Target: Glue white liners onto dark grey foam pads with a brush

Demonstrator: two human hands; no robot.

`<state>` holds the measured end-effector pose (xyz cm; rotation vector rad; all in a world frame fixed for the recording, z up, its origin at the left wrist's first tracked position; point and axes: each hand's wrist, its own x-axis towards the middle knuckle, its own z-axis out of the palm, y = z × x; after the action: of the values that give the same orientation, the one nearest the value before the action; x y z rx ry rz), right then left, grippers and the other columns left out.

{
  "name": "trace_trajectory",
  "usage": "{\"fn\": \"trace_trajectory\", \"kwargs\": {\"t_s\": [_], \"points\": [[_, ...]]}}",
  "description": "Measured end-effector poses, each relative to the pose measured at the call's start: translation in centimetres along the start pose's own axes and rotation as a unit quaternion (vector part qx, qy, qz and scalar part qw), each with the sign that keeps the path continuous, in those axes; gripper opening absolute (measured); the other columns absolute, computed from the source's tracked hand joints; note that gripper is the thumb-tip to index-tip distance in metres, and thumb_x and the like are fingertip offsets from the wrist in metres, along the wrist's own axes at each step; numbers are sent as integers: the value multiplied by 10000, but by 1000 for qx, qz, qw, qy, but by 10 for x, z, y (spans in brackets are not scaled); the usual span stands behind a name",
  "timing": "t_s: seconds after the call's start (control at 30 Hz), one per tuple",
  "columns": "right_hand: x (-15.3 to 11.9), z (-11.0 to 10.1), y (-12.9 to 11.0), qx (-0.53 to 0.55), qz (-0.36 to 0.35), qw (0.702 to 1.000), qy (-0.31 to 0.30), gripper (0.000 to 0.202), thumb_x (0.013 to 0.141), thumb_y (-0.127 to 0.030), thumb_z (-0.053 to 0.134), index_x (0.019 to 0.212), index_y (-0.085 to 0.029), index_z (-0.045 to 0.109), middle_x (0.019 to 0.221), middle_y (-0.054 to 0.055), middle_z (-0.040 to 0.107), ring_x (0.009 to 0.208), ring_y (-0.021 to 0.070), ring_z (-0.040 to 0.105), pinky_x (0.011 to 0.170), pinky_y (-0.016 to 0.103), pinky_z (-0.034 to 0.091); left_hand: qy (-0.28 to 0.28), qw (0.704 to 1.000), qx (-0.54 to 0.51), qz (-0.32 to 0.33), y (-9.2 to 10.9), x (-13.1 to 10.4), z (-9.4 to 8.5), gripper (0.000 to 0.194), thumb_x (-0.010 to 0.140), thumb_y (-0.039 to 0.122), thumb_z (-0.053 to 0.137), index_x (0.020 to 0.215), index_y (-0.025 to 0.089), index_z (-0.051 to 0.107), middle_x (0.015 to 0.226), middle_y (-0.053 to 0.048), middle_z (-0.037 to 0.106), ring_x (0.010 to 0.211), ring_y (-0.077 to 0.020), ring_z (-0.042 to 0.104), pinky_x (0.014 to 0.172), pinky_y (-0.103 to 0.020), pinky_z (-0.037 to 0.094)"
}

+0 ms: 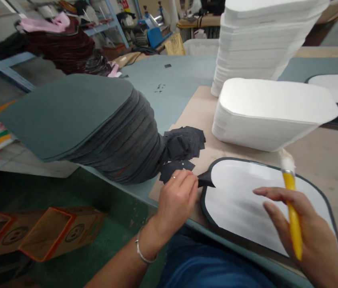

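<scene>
Head view: person working at tabletop.
Left hand: fingers pinching dark patch against white panel edge.
Right hand: fingers loosely gripping yellow brush, hovering over panel.

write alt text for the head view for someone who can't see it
The left hand pinches a small dark patch at the edge of a white panel; the right hand holds a yellow brush over it. Grey and white stacks stand behind.
</scene>
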<state>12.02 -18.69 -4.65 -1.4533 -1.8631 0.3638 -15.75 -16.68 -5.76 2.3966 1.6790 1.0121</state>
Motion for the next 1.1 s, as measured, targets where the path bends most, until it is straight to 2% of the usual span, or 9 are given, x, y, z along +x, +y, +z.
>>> {"fn": "trace_trajectory", "kwargs": {"t_s": [0.17,0.27,0.3,0.37,0.43,0.47,0.57,0.8,1.1], "points": [[12,13,-25,69,8,997,21,185,974,-396,623,1051,-270,511,946,29,640,848,192,674,745,314,557,-20,990,-81,116,54,12,18,154,1002,107,500,1004,173,639,992,-88,682,957,-222,621,885,-385,539],[8,6,-23,88,24,993,71,129,974,-288,614,1001,-264,490,916,16,587,806,154,647,681,251,545,-29,974,-226,-7,67,19,30,136,1005,222,547,1124,187,602,1108,-104,671,962,-209,637,797,-342,551],[6,1,-21,90,23,992,90,134,968,-269,622,994,-261,491,928,18,581,818,147,643,684,239,546,-54,950,-299,-78,70,22,34,204,1004,285,562,1185,190,572,1152,-110,663,926,-193,644,737,-315,547],[3,-6,-14,96,25,989,114,148,955,-249,641,996,-254,499,955,18,579,837,133,637,709,219,548,-132,865,-439,-205,73,29,42,357,989,389,576,1274,187,502,1173,-111,657,803,-150,631,622,-265,505],[0,-10,-5,102,36,988,112,151,954,-241,647,1008,-248,506,973,16,582,825,117,628,725,207,544,-194,789,-519,-266,77,36,50,412,955,381,603,1291,178,474,1069,-70,655,716,-117,586,588,-238,460],[-1,-11,2,102,40,989,103,152,956,-243,646,1019,-247,508,968,13,582,804,112,622,720,205,540,-206,774,-532,-275,78,39,54,409,931,337,618,1280,174,481,985,-36,637,696,-108,563,594,-230,443],[-1,-8,23,80,50,993,67,154,962,-261,633,1043,-245,502,920,-1,572,723,111,596,686,224,522,-203,801,-502,-253,82,49,66,363,875,187,609,1228,179,525,816,36,537,688,-102,528,637,-227,421],[39,1,58,-11,127,991,43,143,936,-321,581,995,-247,474,860,-1,603,684,169,609,634,290,443,-183,948,-231,-119,82,87,96,426,886,101,557,1299,199,513,865,7,621,722,-163,595,684,-297,450],[59,21,73,-202,105,973,-23,88,969,-280,507,1043,-232,515,885,73,660,751,251,619,618,310,372,-232,970,-23,-72,89,105,110,435,928,127,578,1349,180,487,1080,-97,723,999,-284,713,812,-392,566]]}}
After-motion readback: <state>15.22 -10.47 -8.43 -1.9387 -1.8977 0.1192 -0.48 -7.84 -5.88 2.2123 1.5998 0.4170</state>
